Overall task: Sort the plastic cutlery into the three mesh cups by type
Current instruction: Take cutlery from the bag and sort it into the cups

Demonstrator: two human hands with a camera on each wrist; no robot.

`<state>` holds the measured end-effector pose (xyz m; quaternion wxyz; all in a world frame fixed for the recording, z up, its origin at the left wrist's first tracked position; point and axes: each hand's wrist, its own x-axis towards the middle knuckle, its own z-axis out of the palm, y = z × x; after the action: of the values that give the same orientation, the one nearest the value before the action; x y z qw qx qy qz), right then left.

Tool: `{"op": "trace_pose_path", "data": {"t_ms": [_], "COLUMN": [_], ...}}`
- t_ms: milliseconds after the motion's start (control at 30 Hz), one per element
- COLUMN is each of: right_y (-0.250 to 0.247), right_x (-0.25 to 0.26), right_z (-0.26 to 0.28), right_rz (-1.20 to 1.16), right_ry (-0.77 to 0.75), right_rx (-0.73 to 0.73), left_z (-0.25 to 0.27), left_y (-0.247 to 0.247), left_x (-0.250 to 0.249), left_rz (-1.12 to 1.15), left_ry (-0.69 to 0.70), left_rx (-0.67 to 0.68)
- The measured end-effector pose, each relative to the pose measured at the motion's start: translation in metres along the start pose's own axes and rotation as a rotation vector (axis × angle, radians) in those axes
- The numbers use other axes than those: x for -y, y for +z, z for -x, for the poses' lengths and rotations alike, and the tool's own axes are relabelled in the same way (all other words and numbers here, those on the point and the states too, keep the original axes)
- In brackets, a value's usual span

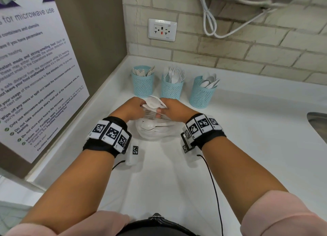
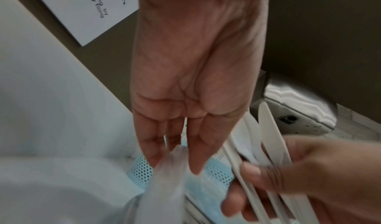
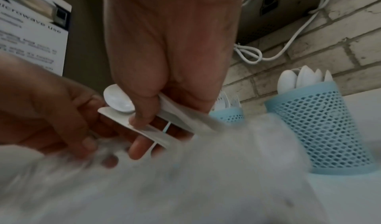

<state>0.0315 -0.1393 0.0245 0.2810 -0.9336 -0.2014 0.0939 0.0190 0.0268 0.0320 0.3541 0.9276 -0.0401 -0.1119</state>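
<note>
Three blue mesh cups stand at the back of the counter: the left cup (image 1: 143,87) holds knives, the middle cup (image 1: 171,90) forks, the right cup (image 1: 201,95) spoons. Just in front of them my two hands meet over a clear plastic bag (image 1: 152,131) with white cutlery inside. My left hand (image 1: 142,106) pinches the bag's film (image 2: 164,178). My right hand (image 1: 161,109) grips a bundle of white cutlery (image 1: 153,102), in which a spoon (image 3: 118,100) and knives (image 2: 270,129) show.
A wall with a microwave notice (image 1: 35,76) closes the left side. A brick wall with a socket (image 1: 162,29) and a white cable (image 1: 210,23) runs behind the cups. A sink edge (image 1: 318,124) lies at the far right. White counter (image 1: 177,173) stretches toward me.
</note>
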Motion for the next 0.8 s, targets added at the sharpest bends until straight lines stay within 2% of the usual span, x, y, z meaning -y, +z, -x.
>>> {"op": "trace_pose_path", "data": {"t_ms": [167,233,300,400,467,633,733,800], "right_y": [-0.019,-0.025,-0.030,-0.035,-0.037,-0.032,-0.020,-0.012], "right_x": [0.013,0.016,0.018,0.022,0.024,0.013,0.005,0.003], "right_z": [-0.004,-0.007,-0.008,-0.008,-0.006,-0.003,-0.006,-0.007], "right_rz": [-0.185,-0.321,-0.540,-0.978,-1.130,-1.226,-1.246,-1.243], "right_ry": [-0.001,-0.006,-0.035,-0.084,-0.099,-0.081,-0.037,-0.004], "right_rx": [-0.120,-0.228,-0.308,-0.209,-0.103,-0.035,0.001,0.006], "left_z": [-0.007,-0.007,-0.005,-0.003,-0.001,0.004,0.004,0.003], "left_y": [-0.009,-0.015,-0.016,-0.007,0.000,0.003,0.009,0.016], "left_x": [-0.003,-0.008,-0.013,-0.019,-0.023,-0.022,-0.020,-0.019], "left_rz": [-0.066,0.109,0.315,0.421,0.489,0.768,0.820,0.813], "left_ry": [-0.080,-0.011,0.058,0.122,0.136,0.114,0.084,0.066], "left_rx": [-0.019,-0.008,0.084,0.249,0.294,0.396,0.424,0.389]}}
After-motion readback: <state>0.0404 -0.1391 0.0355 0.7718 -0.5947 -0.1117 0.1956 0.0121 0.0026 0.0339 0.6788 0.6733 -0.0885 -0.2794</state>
